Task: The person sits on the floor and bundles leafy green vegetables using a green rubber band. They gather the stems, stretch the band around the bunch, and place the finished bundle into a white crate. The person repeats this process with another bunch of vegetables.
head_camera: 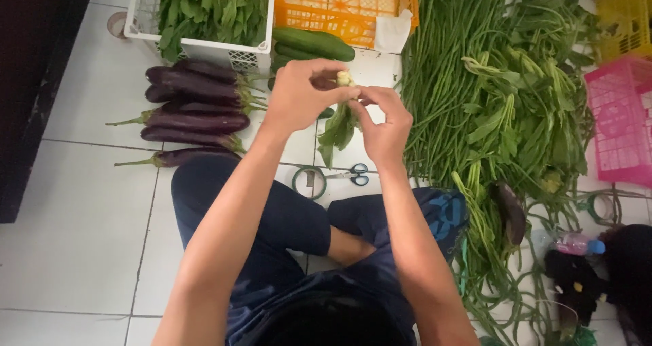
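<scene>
We see deep purple eggplants with green stems at upper left, beside a white crate of green leaves. An orange crate sits at top centre above dark green cucumbers. A pink crate and a yellow crate fill the right edge. Our shorts are navy; the floor tiles are white with grey grout lines.

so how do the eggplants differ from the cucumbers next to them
The eggplants are dark purple, slim and long, lying in a stack on the white tile left of the hands. The cucumbers are green and thicker, lying by the orange crate, partly hidden behind the left hand. The eggplants keep green stems; no stems show on the cucumbers. Both lie loose on the floor.
</scene>
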